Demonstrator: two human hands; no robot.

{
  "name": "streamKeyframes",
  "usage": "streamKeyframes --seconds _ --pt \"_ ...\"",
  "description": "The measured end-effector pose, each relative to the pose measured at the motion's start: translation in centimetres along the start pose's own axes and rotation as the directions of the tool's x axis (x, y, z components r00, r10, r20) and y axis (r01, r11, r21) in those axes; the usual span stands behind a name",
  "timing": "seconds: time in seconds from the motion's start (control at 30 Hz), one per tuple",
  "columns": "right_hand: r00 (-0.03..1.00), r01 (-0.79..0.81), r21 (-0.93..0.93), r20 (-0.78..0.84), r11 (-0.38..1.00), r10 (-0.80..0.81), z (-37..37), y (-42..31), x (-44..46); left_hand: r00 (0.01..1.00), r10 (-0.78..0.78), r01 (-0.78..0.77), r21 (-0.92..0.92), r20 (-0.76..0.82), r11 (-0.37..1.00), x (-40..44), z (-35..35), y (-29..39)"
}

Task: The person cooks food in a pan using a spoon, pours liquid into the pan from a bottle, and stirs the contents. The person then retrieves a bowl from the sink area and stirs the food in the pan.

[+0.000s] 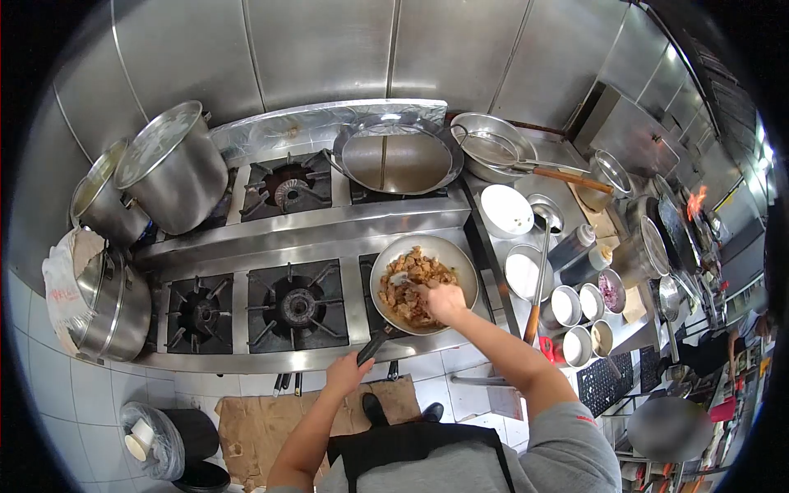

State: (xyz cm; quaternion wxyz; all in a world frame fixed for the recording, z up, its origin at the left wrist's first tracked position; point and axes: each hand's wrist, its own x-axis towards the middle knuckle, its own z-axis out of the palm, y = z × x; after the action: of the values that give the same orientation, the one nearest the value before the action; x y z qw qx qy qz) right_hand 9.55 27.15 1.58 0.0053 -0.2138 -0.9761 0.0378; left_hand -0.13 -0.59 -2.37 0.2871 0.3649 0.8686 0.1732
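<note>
A frying pan with browned meat pieces in sauce sits on the front right burner of the stove. My left hand is closed around its black handle, at the stove's front edge. Over the right side of the pan, my right hand is closed on a utensil with a grey end that rests among the meat. Its grip is hidden by my fingers, and I cannot make out its exact kind.
A large divided wok of liquid stands on the back burner. Tall steel pots are at the left. To the right are a ladle, white bowls, sauce bottles and small containers. A flame rises farther right.
</note>
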Motion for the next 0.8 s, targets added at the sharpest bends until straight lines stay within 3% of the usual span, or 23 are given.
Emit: streamKeyframes --seconds 0.1,0.2,0.23,0.37,0.5,0.6,0.7,0.8 --pt "0.997 -0.041 0.014 -0.062 0.999 0.041 -3.0 0.8 2.2 1.0 0.004 -0.004 -0.027 0.006 1.0 0.2 -0.2 0.1" --pt "0.98 -0.193 0.009 0.051 0.981 0.193 -0.5 1.2 4.6 1.0 -0.004 0.004 -0.036 0.017 0.999 -0.1 -0.8 0.6" --pt "0.978 -0.173 0.007 0.116 0.985 0.171 0.2 0.6 4.1 1.0 -0.01 0.011 -0.035 0.021 0.999 -0.3 -0.9 0.7" --pt "0.998 -0.03 0.022 -0.047 0.999 0.031 -0.1 -0.5 1.3 1.0 0.009 -0.009 -0.019 -0.016 1.0 0.0 -0.4 0.4" --pt "0.994 0.108 -0.04 0.009 0.993 -0.108 -2.3 -4.5 -1.8 1.0 -0.012 0.012 -0.022 0.014 1.0 0.1 -0.1 0.2" --pt "0.994 0.11 0.0 0.02 0.994 -0.11 0.6 -3.2 -4.1 1.0 -0.022 0.023 -0.021 0.014 1.0 0.0 -0.3 0.3" --pt "0.994 0.097 0.043 0.049 0.994 -0.099 -2.2 -1.8 -4.9 1.0 -0.019 0.019 -0.031 0.007 0.999 -0.1 -0.2 0.3" --pt "0.997 -0.077 0.091 0.024 0.993 0.075 -6.4 -0.8 -4.2 1.0 -0.007 0.008 -0.04 0.012 0.999 -0.1 -0.5 0.3"
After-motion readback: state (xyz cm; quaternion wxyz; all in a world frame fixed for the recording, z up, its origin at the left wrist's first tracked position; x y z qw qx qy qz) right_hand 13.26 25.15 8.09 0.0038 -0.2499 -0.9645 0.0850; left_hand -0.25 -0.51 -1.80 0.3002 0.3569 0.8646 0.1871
